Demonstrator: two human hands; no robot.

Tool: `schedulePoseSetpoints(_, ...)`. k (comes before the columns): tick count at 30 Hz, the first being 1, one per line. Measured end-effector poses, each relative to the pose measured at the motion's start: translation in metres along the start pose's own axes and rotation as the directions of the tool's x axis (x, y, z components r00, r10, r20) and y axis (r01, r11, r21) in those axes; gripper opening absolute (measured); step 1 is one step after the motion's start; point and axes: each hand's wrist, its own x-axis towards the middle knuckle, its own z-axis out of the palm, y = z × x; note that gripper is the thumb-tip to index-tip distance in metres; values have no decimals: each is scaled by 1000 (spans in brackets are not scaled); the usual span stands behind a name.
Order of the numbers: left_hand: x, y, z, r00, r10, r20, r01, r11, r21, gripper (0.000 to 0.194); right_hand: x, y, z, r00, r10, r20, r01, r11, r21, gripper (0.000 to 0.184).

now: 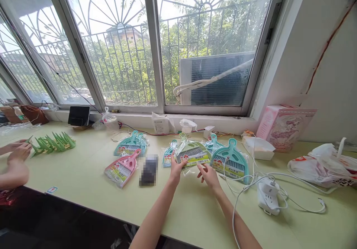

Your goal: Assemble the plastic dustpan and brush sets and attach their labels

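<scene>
A light green dustpan-and-brush set (192, 150) in clear plastic wrap is held up in front of me, handle pointing away. My left hand (176, 167) grips its left side, thumb on the front. At the lower right edge, my right hand (209, 175) has its fingers closed on the packaging. Just right of it lies a teal dustpan set (231, 161), with another teal set (213, 141) partly hidden behind. A smaller-looking teal set (168, 156) shows to the left, partly covered by the green one.
Left lie a pink dustpan set (122, 168), stacked teal sets (131, 144) and a blurred dark object (149, 171). A power strip (268, 197) with white cables, a tissue box (259, 148) and plastic bags (320, 165) are right. Another person's hands (21, 150) work beside green spiky pieces (52, 143).
</scene>
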Motion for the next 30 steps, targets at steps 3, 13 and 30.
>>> schedulePoseSetpoints(3,-1,1,1,1000,0,-10,0,1000,-15,105,-2,4,-1,985,-140,-99,122,978,-168,33)
schedulePoseSetpoints(13,3,3,-3,1000,28,-9,-29,996,-84,101,1,4,-7,967,-70,-244,81,996,35,54)
schedulePoseSetpoints(30,-7,0,-1,942,-121,312,94,990,101,77,11,19,-1,965,264,-5,-205,762,614,51)
